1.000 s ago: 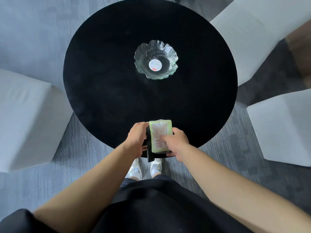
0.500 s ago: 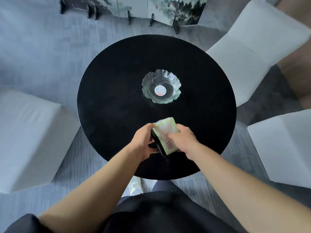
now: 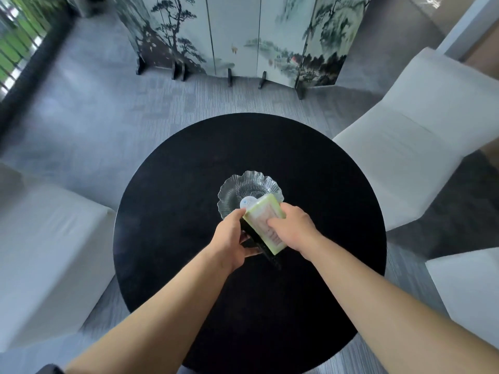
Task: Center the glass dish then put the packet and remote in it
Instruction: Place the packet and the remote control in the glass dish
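Glass dish sits mid-tabletop. Placement step in hand: left hand fingers clasp remote, right hand fingers pinch packet, both at dish's near rim. Next: lower both in, then release.

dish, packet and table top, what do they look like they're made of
Scalloped clear dish: looks like pressed glass, transparent with fine radial ribs and a round sticker showing inside.
Pale green rectangular packet: probably soft plastic film, with a slight sheen and print on its face; both hands hold it with a black remote.
Round black table top: matte dark surface, hardly any reflection; whether painted wood or laminate cannot be told.
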